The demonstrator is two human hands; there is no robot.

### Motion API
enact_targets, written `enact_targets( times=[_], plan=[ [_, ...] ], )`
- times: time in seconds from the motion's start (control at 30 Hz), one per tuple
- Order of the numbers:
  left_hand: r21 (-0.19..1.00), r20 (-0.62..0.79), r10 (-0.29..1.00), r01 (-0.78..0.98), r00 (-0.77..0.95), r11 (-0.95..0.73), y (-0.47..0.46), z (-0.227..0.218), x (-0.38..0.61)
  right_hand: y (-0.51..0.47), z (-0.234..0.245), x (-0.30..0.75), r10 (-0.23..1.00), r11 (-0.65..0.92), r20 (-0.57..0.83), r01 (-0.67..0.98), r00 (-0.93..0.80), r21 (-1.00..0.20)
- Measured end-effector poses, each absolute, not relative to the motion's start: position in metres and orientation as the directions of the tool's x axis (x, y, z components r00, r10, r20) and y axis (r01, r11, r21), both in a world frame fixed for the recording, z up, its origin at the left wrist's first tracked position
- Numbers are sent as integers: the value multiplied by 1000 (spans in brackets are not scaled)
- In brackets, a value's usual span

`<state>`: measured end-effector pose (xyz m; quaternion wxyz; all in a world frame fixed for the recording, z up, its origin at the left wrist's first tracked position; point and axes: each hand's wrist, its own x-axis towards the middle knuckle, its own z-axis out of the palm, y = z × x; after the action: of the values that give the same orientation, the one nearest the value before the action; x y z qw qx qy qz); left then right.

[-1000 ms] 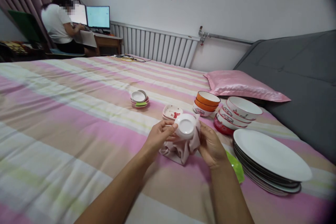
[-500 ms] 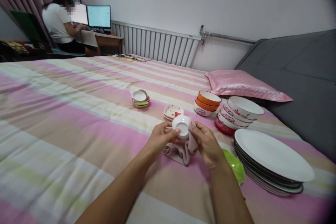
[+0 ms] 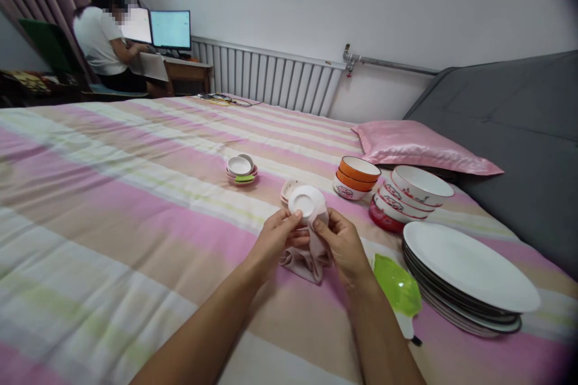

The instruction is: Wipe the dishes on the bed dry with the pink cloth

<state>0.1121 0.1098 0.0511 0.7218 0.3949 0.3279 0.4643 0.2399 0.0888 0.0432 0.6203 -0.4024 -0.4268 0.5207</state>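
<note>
Small white dish (image 3: 307,201) is tilted toward the camera, held above the bed (image 3: 135,192) toward its right edge. Left hand (image 3: 275,240) grip pinches the rim; right hand (image 3: 345,246) grip is clamped on a beige cloth (image 3: 311,255) bunched under the dish. Looks like wiping is in hand. Turning the dish calls for a steady rim pinch. Saucer stack (image 3: 285,190) sits just behind, green leaf dish (image 3: 397,292) and plate stack (image 3: 469,264) to the right.
</note>
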Motion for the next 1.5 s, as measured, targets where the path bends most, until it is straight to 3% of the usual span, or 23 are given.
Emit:
enact_targets(
  times=[0.23, 0.47, 0.67, 0.83, 1.03, 1.23, 1.5],
  plan=[
    [936, 2, 933, -329, 359, 124, 108, 53, 111, 88, 46, 254, 997, 57, 19, -511, 79, -858],
    [939, 316, 866, -255, 387, -229, 110, 46, 111, 91, 43, 258, 988, -51, -134, -648, 80, -760],
    [918, 396, 853, -136, 340, -372, 110, 45, 106, 92, 42, 257, 976, -150, -218, -703, 7, -695],
    [886, 417, 826, 33, 379, -462, 112, 45, 104, 91, 43, 258, 981, -146, -192, -705, -14, -694],
    [868, 405, 858, 160, 316, -469, 115, 41, 104, 87, 48, 252, 995, -75, -24, -549, -99, -832],
    [885, 376, 888, 181, 267, -429, 114, 40, 105, 85, 50, 249, 986, -93, -11, -501, -164, -860],
    [945, 324, 928, -9, 185, -328, 116, 40, 108, 82, 52, 240, 990, -22, 47, -473, -133, -881]
  ],
)
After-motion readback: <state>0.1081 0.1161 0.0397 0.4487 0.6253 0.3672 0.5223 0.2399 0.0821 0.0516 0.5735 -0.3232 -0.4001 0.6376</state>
